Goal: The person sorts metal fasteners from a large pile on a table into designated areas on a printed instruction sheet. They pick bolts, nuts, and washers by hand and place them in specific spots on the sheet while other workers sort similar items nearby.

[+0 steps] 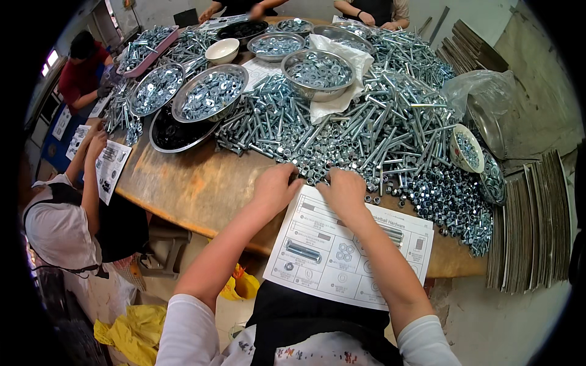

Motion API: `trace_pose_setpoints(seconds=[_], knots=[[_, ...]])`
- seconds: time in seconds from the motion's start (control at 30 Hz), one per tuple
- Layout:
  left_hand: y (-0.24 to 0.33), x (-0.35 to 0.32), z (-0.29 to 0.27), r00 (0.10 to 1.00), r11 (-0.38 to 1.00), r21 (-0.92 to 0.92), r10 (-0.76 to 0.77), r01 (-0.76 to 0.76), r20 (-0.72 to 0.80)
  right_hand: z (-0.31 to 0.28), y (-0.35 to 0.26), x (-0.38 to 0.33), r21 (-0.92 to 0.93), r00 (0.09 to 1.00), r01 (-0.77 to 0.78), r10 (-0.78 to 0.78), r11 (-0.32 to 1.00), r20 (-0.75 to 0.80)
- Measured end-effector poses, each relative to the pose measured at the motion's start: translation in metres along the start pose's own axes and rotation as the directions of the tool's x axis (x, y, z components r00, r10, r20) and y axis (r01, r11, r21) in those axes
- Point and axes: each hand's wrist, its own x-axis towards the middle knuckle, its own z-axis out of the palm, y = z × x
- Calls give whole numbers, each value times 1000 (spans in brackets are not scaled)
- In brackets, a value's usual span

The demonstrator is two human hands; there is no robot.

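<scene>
My left hand (278,186) and my right hand (343,191) reach to the near edge of a heap of hex nuts (311,152). The fingers of both hands are curled in, tips among the nuts; whatever they pinch is hidden. Beneath my wrists lies a printed sheet (305,219) with part drawings, overhanging the table edge. A few bolts (303,251) rest on its left part. More bolts (392,234) lie at its upper right, partly behind my right forearm.
Long bolts (390,116) heap across the wooden table (165,183). Steel bowls of washers (210,93) stand left and behind, with a bowl of washers (319,72) on white plastic. Darker nuts (448,198) and stacked cardboard (531,226) are right. Other people work at left and far side.
</scene>
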Motion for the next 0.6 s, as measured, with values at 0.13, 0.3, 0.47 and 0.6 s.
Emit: trace_pose_setpoints(seconds=[0.13, 0.3, 0.47, 0.6], knots=[[-10, 7, 14, 998, 998, -13, -58, 57, -24, 0, 2, 0, 83, 1000, 1, 1, 997, -22], [-22, -6, 9, 992, 954, -296, -83, 52, -93, -26, 12, -9, 309, 1000, 2, 6, 951, -23], [53, -38, -5, 944, 872, -484, 102, 67, 313, -72, 28, -78, 505, 995, 4, 44, 863, -84], [83, -63, 11, 836, 877, -458, 356, -144, 418, -69, 23, -147, 595, 974, -226, 176, 772, 142]])
